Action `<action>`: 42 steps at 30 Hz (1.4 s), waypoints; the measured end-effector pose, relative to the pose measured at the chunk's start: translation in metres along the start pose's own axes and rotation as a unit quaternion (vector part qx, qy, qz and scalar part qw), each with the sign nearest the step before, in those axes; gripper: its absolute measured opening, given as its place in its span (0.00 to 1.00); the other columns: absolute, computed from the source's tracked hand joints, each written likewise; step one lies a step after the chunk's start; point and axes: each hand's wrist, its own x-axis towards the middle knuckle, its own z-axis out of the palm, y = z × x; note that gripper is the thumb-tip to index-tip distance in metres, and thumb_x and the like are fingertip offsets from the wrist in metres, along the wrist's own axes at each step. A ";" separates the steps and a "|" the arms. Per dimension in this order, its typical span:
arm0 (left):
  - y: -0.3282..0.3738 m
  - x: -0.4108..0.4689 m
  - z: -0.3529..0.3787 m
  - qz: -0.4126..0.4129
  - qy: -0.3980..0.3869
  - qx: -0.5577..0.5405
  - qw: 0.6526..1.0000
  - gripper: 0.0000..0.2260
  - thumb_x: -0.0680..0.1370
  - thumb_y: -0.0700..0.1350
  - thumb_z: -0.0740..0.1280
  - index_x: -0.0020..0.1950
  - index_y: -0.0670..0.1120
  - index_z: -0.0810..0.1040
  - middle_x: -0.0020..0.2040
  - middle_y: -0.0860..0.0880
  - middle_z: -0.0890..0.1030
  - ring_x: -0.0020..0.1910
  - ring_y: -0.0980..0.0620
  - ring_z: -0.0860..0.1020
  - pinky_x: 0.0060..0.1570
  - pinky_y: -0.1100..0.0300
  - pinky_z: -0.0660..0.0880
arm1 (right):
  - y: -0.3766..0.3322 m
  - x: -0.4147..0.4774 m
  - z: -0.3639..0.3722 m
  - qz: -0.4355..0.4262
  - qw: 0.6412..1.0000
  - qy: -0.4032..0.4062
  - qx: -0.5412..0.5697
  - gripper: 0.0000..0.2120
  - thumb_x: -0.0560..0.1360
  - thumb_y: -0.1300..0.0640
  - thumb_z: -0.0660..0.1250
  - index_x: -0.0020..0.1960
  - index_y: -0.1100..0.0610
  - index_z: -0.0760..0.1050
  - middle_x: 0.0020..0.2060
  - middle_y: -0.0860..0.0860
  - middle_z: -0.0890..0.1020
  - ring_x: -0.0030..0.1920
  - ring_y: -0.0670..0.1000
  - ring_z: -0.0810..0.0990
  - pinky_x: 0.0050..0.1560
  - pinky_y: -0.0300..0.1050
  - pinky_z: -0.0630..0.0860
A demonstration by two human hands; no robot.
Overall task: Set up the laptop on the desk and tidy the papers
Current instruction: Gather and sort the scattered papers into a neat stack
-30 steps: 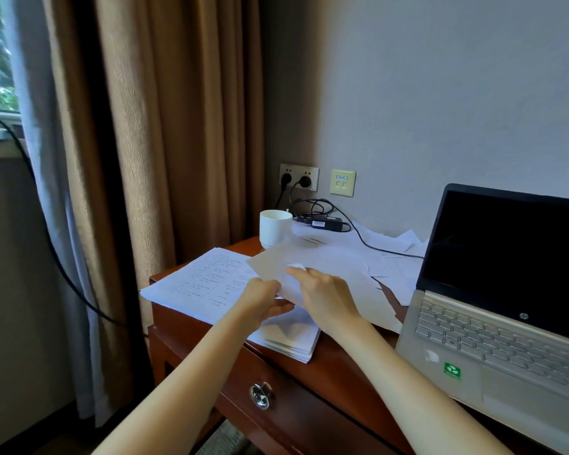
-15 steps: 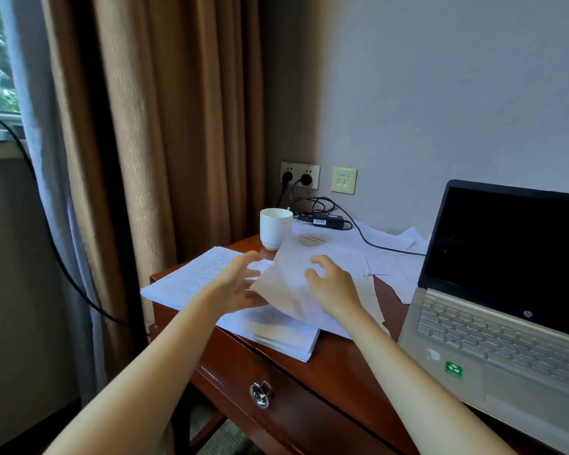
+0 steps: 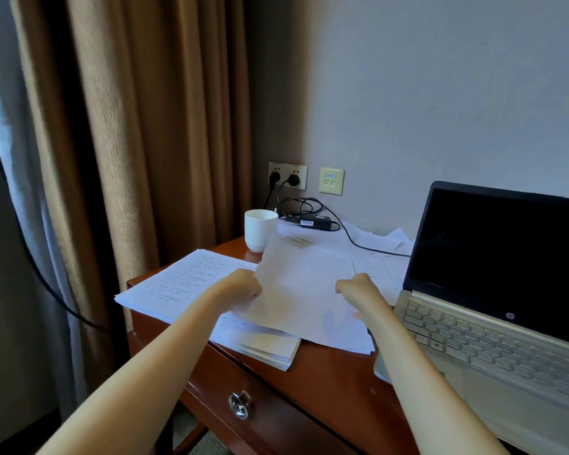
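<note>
Both hands have drawn apart since half a second ago, and the loose sheets (image 3: 304, 290) now hang stretched between them. The left hand (image 3: 240, 287) pinches their left edge and the right hand (image 3: 358, 287) their right edge, fingers curled. The sheets hover over the right part of the printed stack (image 3: 184, 284), which lies at the near left of the desk (image 3: 326, 372).

Paper-tidying seems to be in hand; next the sheets likely need squaring and laying flush on the stack.

I count one open laptop (image 3: 493, 323) with a dark screen on the right, one white cup (image 3: 260, 229) and one charger brick (image 3: 316, 221) at the far side, with scattered papers (image 3: 375, 247) still beside it. How many sheets are held I cannot tell.
</note>
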 end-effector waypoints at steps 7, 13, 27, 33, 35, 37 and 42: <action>-0.008 -0.010 -0.006 0.051 0.056 -0.078 0.994 0.16 0.80 0.36 0.56 0.66 0.45 0.71 0.61 0.42 0.75 0.59 0.43 0.72 0.58 0.53 0.70 | 0.009 0.001 -0.003 -0.015 0.995 0.015 0.098 0.14 0.74 0.60 0.65 0.57 0.64 0.68 0.41 0.53 0.74 0.50 0.57 0.74 0.51 0.46 0.71; -0.025 -0.023 -0.033 0.083 0.119 -0.131 0.981 0.13 0.79 0.35 0.56 0.58 0.44 0.75 0.53 0.42 0.77 0.57 0.43 0.74 0.52 0.55 0.69 | 0.003 -0.010 -0.001 0.036 0.959 -0.108 0.258 0.13 0.76 0.58 0.65 0.58 0.61 0.69 0.45 0.58 0.77 0.38 0.52 0.76 0.35 0.40 0.70; -0.033 -0.040 -0.049 0.194 0.149 -0.320 0.915 0.09 0.79 0.38 0.60 0.48 0.51 0.76 0.43 0.50 0.80 0.41 0.52 0.78 0.42 0.63 0.77 | -0.032 -0.032 0.013 -0.197 0.920 0.042 0.335 0.11 0.76 0.70 0.58 0.47 0.59 0.76 0.52 0.66 0.80 0.44 0.62 0.77 0.44 0.44 0.71; -0.022 -0.035 -0.060 0.231 0.145 -0.325 0.906 0.13 0.77 0.45 0.67 0.60 0.47 0.73 0.56 0.50 0.79 0.54 0.52 0.78 0.56 0.57 0.75 | -0.036 -0.026 0.017 -0.240 0.903 0.015 0.356 0.05 0.80 0.60 0.59 0.55 0.59 0.71 0.49 0.54 0.75 0.50 0.50 0.73 0.48 0.40 0.70; -0.020 -0.032 -0.063 0.234 0.152 -0.333 0.900 0.10 0.77 0.46 0.67 0.57 0.48 0.74 0.51 0.52 0.80 0.49 0.55 0.78 0.48 0.63 0.75 | -0.037 -0.029 0.019 -0.259 0.902 -0.010 0.345 0.07 0.80 0.59 0.59 0.58 0.53 0.68 0.55 0.50 0.76 0.57 0.49 0.73 0.60 0.43 0.69; -0.017 -0.031 -0.064 0.227 0.164 -0.354 0.893 0.03 0.78 0.43 0.66 0.51 0.49 0.76 0.46 0.51 0.80 0.43 0.55 0.79 0.42 0.64 0.76 | -0.037 -0.029 0.019 -0.268 0.903 -0.025 0.335 0.09 0.80 0.60 0.58 0.60 0.55 0.68 0.56 0.51 0.76 0.58 0.49 0.73 0.62 0.44 0.69; -0.020 -0.019 -0.065 0.142 0.209 -0.454 0.855 0.10 0.78 0.37 0.63 0.38 0.48 0.76 0.36 0.48 0.76 0.36 0.51 0.74 0.41 0.57 0.72 | -0.037 -0.028 0.018 -0.223 0.932 0.021 0.286 0.15 0.75 0.63 0.65 0.61 0.56 0.68 0.48 0.51 0.76 0.47 0.52 0.75 0.40 0.40 0.70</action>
